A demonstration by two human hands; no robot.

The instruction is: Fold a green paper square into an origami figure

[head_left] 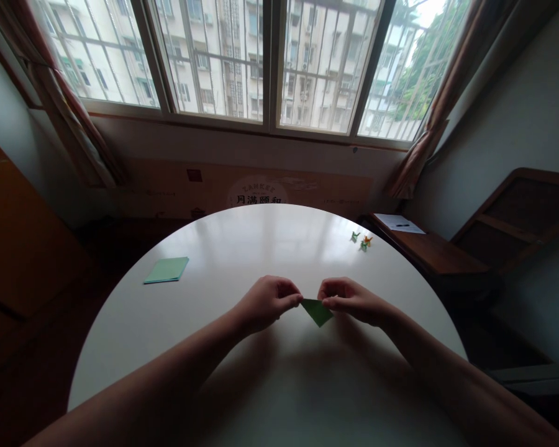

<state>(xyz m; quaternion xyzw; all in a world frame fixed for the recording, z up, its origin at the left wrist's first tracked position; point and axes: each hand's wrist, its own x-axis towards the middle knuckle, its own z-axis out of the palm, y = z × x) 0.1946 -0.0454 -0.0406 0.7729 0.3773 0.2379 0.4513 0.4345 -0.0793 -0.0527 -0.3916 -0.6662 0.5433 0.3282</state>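
A small piece of folded green paper (pixel 317 313) is held up between my two hands over the white round table, one corner pointing down. My left hand (pixel 270 302) pinches its left corner between thumb and curled fingers. On the opposite side, my right hand (pixel 349 300) grips the paper's right upper part with thumb and forefinger. Both hands have their other fingers curled in. How many layers the paper has, I cannot tell.
On the white table (pixel 223 242), a stack of light green paper squares (pixel 166 270) lies at the left. Several tiny folded paper figures (pixel 363 241), green and orange, stand at the far right. Beyond the edge, a wooden chair (pixel 440 254) bears a white sheet (pixel 398 223) with a pen.
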